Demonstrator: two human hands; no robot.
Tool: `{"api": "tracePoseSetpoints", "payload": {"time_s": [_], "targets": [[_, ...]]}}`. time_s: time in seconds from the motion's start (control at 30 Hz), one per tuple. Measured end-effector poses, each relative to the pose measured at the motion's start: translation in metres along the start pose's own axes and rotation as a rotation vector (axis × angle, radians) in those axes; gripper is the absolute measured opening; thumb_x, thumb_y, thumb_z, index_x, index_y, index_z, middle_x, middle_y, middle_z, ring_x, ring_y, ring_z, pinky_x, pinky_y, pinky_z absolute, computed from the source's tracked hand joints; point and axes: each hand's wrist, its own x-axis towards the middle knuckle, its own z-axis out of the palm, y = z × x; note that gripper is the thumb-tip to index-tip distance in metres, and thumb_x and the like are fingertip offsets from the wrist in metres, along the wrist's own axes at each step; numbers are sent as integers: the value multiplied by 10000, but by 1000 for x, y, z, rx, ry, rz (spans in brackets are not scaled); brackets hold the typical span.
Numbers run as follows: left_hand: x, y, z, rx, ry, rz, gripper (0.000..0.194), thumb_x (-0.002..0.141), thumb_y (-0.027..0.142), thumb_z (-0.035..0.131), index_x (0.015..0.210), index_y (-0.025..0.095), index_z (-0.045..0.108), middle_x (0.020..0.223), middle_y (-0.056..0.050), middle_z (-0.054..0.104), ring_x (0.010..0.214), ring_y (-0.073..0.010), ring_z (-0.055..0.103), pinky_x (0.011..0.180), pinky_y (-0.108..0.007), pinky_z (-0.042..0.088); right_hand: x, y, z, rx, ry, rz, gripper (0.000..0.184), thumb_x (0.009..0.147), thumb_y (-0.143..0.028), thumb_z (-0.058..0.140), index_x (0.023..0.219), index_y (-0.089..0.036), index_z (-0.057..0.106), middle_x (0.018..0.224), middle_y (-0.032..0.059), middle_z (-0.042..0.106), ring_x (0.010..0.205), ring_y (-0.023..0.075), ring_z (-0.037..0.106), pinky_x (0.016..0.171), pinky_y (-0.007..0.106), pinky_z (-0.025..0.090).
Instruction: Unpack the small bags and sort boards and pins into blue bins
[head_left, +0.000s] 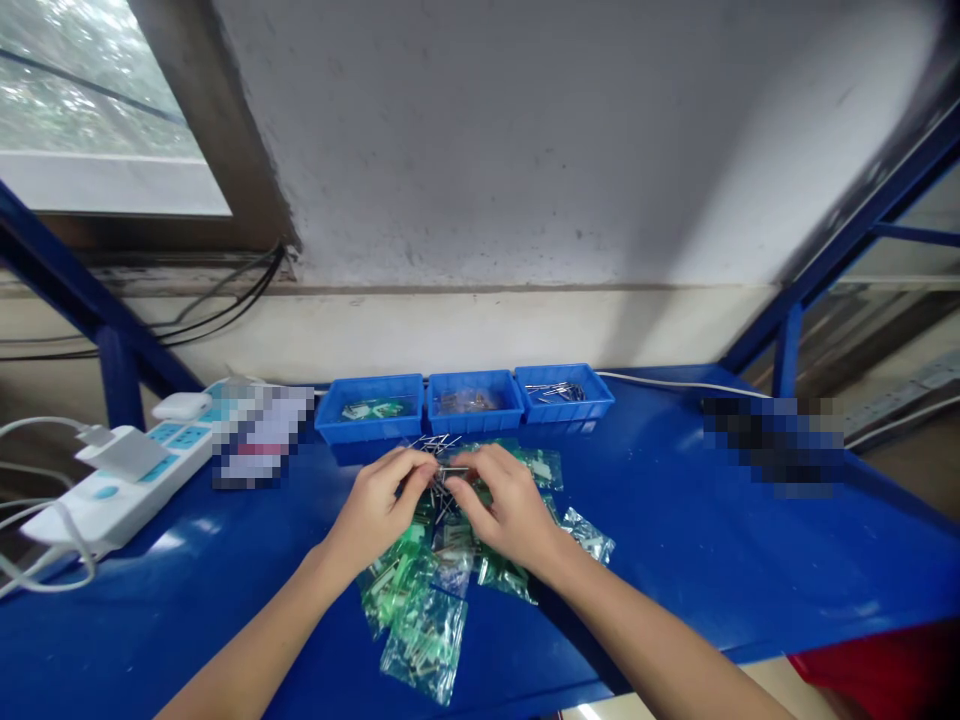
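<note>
My left hand (390,500) is closed, thumb and forefinger pinched on one end of a thin metal rod (453,469). My right hand (514,505) has its fingers curled at the rod's other end. Both hands hover over a loose pile of similar metal rods (437,443) on the blue table. Clear plastic packets (425,640) with small green and metallic pieces lie beneath and in front of my hands. A few more packets (589,535) stick out beyond my right wrist. The exact contents of the packets are too small to make out.
Three blue bins stand along the wall: the left bin (371,428) holds packets, the middle bin (478,420) small pieces, the right bin (568,408) metal rods. A white power strip (124,500) with chargers and cables lies left. Blurred objects flank both sides of the blue table (675,560).
</note>
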Motion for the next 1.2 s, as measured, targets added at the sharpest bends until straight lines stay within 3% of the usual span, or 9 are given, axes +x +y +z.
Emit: {"api": "tracePoseSetpoints", "payload": {"time_s": [0.1,0.27,0.37,0.5,0.6,0.73,0.87,0.97,1.2], "targets": [[0,-2,0,-11,-37,-13,236,928,276,408,804,180,584,684,-4,630,645,-135,604,625,-229,454,-1,0,1,-24,20,-32,184,914,-284,448,1024,-174,546,792,51,595,735,169,544,654,291,437],[1,1,-2,-100,-72,-48,296,934,281,388,732,175,577,635,3,632,618,-125,607,612,-216,455,1,3,1,-90,20,-112,162,933,-232,405,880,-176,548,713,41,589,629,147,515,583,267,402],[4,1,-7,-80,-124,-111,261,926,312,406,818,192,611,654,11,639,569,-120,586,536,-208,433,11,19,-14,-164,118,-107,208,939,-266,403,822,-177,550,674,36,600,592,138,528,564,253,398],[5,-15,-16,215,-220,-126,159,866,306,499,907,232,634,775,-11,643,646,-163,592,519,-239,419,22,65,-55,-435,401,161,224,920,-332,438,868,-170,584,716,55,610,672,176,558,661,295,432],[4,-30,-20,405,-294,-66,129,827,273,545,900,255,651,892,-32,619,856,-229,585,624,-284,447,20,94,-75,-625,469,343,339,840,-365,551,1068,-115,571,908,138,604,859,263,544,753,383,440],[2,-34,-18,447,-364,-40,171,874,234,474,779,222,616,885,-36,569,849,-224,523,716,-331,433,13,86,-59,-524,351,328,217,854,-304,523,965,-147,624,912,126,595,883,264,529,783,395,437],[4,-25,-15,396,-334,-13,163,908,193,411,796,195,529,890,-37,560,848,-218,482,725,-342,407,9,41,-21,-281,101,135,178,901,-252,466,854,-174,619,789,69,609,793,212,538,746,349,438],[5,-17,-14,317,-284,3,149,937,200,360,837,205,470,864,-23,556,827,-205,472,732,-344,394,6,14,0,-177,-34,5,148,895,-251,494,958,-170,600,836,67,617,797,198,541,712,322,444],[3,-4,-5,207,-276,62,186,950,192,318,841,209,468,840,-22,548,821,-200,469,735,-343,391,1,10,10,-141,-81,-111,125,907,-182,458,915,-171,582,809,65,603,762,187,530,674,296,431]]}}
